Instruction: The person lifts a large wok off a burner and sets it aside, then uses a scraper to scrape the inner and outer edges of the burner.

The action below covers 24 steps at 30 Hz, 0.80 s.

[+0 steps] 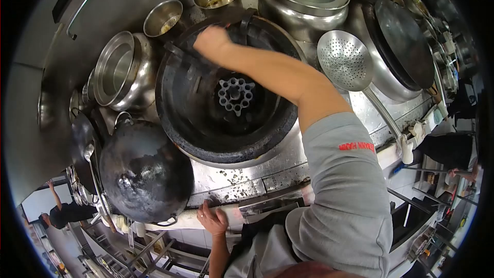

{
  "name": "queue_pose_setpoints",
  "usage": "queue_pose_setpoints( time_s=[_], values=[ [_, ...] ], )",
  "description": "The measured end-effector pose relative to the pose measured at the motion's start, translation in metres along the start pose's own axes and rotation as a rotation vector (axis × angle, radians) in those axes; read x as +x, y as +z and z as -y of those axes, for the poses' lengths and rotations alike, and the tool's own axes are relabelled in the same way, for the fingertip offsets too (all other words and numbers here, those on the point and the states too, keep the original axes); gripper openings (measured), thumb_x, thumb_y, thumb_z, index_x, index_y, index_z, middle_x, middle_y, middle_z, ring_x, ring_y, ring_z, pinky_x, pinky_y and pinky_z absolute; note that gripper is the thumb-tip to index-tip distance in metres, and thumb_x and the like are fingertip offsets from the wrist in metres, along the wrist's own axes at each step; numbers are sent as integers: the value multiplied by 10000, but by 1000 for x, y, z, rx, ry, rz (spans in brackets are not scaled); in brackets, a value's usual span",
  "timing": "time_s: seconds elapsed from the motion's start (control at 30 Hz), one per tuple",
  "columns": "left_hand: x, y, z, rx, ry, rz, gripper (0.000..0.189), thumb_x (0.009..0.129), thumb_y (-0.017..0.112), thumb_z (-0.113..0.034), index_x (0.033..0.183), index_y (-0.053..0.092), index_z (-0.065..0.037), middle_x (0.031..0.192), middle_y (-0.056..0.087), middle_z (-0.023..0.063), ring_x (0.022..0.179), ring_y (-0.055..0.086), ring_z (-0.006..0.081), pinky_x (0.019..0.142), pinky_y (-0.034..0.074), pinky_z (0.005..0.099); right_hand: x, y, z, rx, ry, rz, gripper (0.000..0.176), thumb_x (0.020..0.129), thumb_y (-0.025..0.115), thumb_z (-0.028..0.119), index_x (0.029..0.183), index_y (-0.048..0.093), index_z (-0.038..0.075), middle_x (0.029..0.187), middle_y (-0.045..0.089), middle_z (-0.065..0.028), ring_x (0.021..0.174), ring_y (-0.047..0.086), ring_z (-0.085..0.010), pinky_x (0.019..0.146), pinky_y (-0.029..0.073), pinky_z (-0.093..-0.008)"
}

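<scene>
My right hand (212, 42) reaches over the far rim of a black wok burner (177, 123), its fingers closed. Whatever is in those fingers, if anything, is hidden and slightly blurred. Beneath the arm, the pale burner head (236, 96) shows at the bottom of the bowl. My left hand (211, 219) rests on the stove's front edge with its fingers partly spread, holding nothing I can see. Close to it, a dark wok (146, 172) lies upside down left of the burner.
A perforated ladle (345, 61) lies to the right, its handle toward the front edge. Steel pots (303, 15) and small bowls (217, 2) line the back. Another steel pot (116, 69) stands left; a second wok (404, 44) leans right. Another person (67, 211) is at far left.
</scene>
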<state>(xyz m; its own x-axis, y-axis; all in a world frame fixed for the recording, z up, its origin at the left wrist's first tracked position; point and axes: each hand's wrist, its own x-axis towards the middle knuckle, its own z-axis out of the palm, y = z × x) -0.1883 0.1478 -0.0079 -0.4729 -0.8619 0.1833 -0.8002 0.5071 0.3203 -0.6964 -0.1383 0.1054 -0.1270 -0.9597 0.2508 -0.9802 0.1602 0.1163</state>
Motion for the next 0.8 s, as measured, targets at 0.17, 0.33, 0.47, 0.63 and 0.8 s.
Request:
queue_pose_setpoints(
  time_s=[0.17,0.33,0.47,0.63,0.8],
  values=[
    [-4,-2,4,8,-11,52,560,890,551,-322,1319,545,36,1145,580,259,1047,538,439,933,409,541,24,-39,-46,153,197,27,204,876,630,127,988,793,76,1005,772,-145,964,750,-317,776,606,-454],
    [-12,-1,4,-8,-12,16,563,886,553,-307,1332,525,36,1151,583,267,1032,543,435,928,410,539,27,-79,-73,205,154,95,221,849,671,147,1026,786,80,1060,756,-167,1001,737,-323,852,591,-430],
    [-8,0,4,19,6,17,559,909,534,-339,1328,529,30,1134,582,250,1027,536,429,916,410,527,5,-48,3,52,-44,179,212,901,626,129,1026,787,73,1075,766,-113,1029,737,-294,814,608,-424],
    [-8,-2,3,29,4,28,552,912,527,-349,1321,543,22,1136,580,241,1021,535,424,922,406,529,-5,-33,-24,188,113,47,205,875,643,132,1014,778,65,1087,760,-126,1017,739,-300,813,608,-432],
    [-7,0,8,18,27,-3,557,906,529,-338,1333,533,19,1145,573,247,1021,537,427,922,409,531,48,-36,-113,400,363,-51,299,807,686,290,888,756,11,890,754,-182,865,754,-282,745,609,-413]
  ],
)
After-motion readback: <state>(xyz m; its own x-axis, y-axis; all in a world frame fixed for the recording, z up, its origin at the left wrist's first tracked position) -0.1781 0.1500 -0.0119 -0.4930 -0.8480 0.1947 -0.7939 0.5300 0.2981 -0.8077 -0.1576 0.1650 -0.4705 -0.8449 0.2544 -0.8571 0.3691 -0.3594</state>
